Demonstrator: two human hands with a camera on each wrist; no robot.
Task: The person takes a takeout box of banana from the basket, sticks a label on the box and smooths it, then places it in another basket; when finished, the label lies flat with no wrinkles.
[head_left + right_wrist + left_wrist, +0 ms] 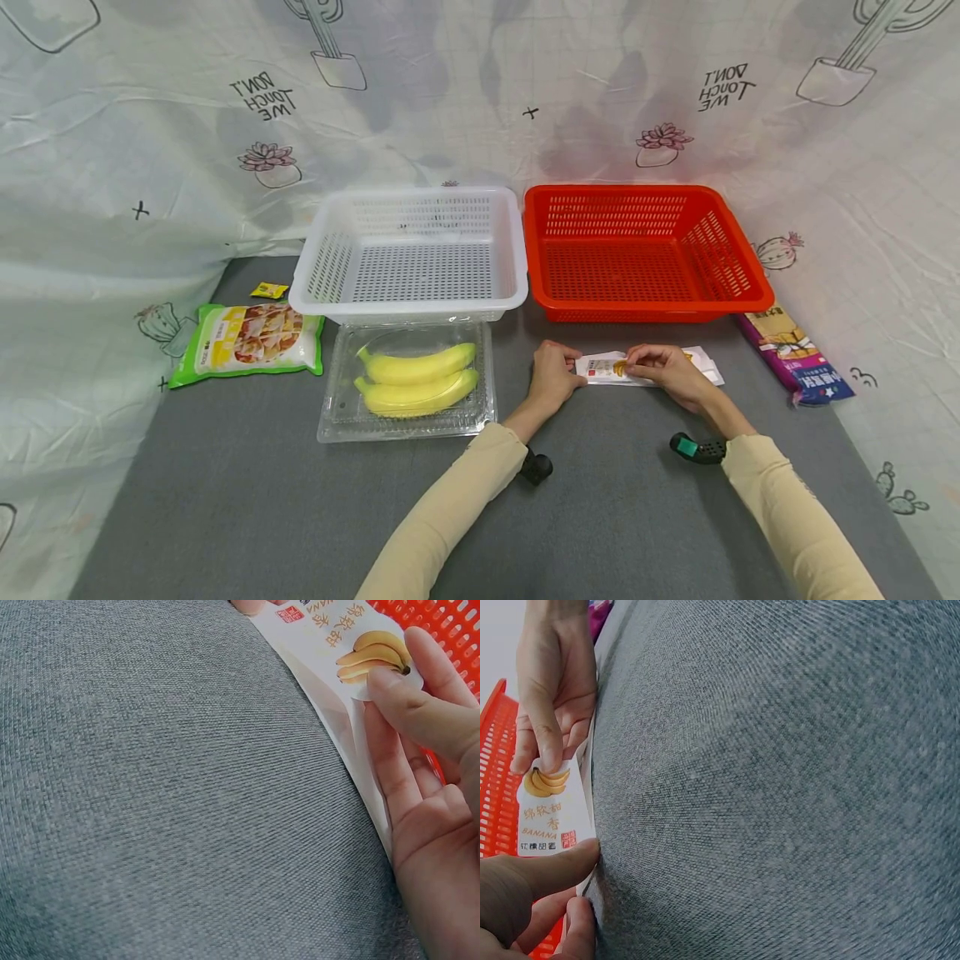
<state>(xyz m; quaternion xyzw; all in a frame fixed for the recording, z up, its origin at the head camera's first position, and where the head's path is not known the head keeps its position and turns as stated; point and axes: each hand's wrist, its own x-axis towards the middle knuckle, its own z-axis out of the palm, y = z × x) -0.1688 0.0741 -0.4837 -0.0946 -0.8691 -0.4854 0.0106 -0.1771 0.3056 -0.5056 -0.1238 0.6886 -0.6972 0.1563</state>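
My right hand pinches a white banana label between thumb and fingers at the end printed with bananas. In the right wrist view, that end stands up from a white paper strip beneath it. My left hand grips the label's other end, thumb on top and fingertips under the edge, seen best in the left wrist view. Left of my left hand, two yellow bananas lie in a clear plastic box.
Behind the hands stand a white basket and a red basket. A green-edged food bag and a small yellow packet lie at the left. At the right, a purple packet lies partly behind the red basket.
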